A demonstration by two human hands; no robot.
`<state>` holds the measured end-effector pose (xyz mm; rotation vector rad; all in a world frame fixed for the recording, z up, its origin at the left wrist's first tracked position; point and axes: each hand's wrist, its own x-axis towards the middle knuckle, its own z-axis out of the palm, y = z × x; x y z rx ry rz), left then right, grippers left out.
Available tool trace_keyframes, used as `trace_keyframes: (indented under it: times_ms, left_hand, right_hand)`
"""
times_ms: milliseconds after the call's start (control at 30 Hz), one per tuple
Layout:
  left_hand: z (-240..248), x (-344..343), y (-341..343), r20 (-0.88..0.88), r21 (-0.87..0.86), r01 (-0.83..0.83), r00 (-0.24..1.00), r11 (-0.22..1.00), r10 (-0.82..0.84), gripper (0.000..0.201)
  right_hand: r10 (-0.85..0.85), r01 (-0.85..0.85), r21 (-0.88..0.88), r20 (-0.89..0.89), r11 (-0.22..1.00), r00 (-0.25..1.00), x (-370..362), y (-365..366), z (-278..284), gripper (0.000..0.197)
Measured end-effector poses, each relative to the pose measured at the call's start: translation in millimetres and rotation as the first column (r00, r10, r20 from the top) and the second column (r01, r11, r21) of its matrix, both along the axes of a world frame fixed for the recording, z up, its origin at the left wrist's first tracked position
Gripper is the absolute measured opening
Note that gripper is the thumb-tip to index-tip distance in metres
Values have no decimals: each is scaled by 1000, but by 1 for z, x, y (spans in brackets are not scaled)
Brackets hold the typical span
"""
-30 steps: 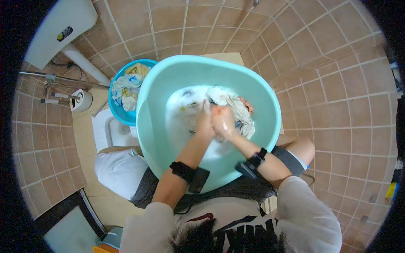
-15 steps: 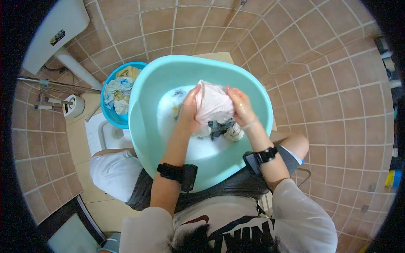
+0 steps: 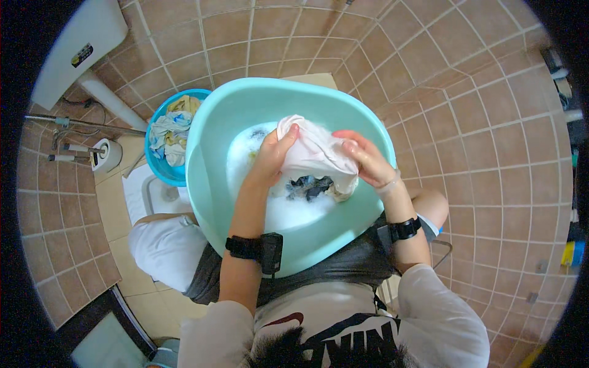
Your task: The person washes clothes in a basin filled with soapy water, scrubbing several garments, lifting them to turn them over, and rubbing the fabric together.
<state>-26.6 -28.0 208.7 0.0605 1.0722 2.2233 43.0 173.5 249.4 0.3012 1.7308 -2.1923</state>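
A pale pink cloth [image 3: 314, 147], its exact kind not clear, is stretched between my two hands above a large mint-green basin [image 3: 211, 132]. My left hand [image 3: 273, 158] grips its left edge, thumb lying over the top. At the right edge, my right hand [image 3: 370, 161] is closed on the cloth with its fingers bent over it. Below, dark clothes [image 3: 311, 187] lie bunched in soapy water [image 3: 285, 213] with white foam. A light-coloured piece partly shows under the cloth's lower right end.
Left of the basin stands a smaller blue tub [image 3: 165, 173] of crumpled clothes [image 3: 173, 130]. Beside it is a white squat toilet [image 3: 136, 187]. A toilet roll [image 3: 109, 154] and a metal pipe [image 3: 110, 127] are farther left. Tiled walls [image 3: 454, 141] enclose the place.
My right hand has moved right and slightly down, drawing the pink cloth out wider. My left hand has shifted slightly left, its thumb now on top of the cloth.
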Motion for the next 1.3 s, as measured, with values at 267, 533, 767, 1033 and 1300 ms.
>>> trace_keyframes:
  times_ms: [267,533,767,1033,1300]
  left_hand:
    - [-35,-5,20,-161,-400,-283,958,872,237,35]
    - [-81,29,54,500,113,-349,829,930,250,45]
    - [-71,37,61,515,-7,-343,804,939,298,34]
    - [-108,6,32,615,68,-370,747,927,253,58]
    - [-325,31,-80,616,19,-849,425,527,663,49]
  right_hand:
    - [-149,242,653,-195,718,969,-1,-44,-20,28]
    - [47,343,884,-376,317,925,-33,-82,-80,46]
    - [-96,279,895,-262,348,960,-25,-83,-91,41]
    - [20,-14,835,3,550,1000,-97,-64,-173,40]
    - [605,-366,792,-5,488,796,-109,-195,-232,53]
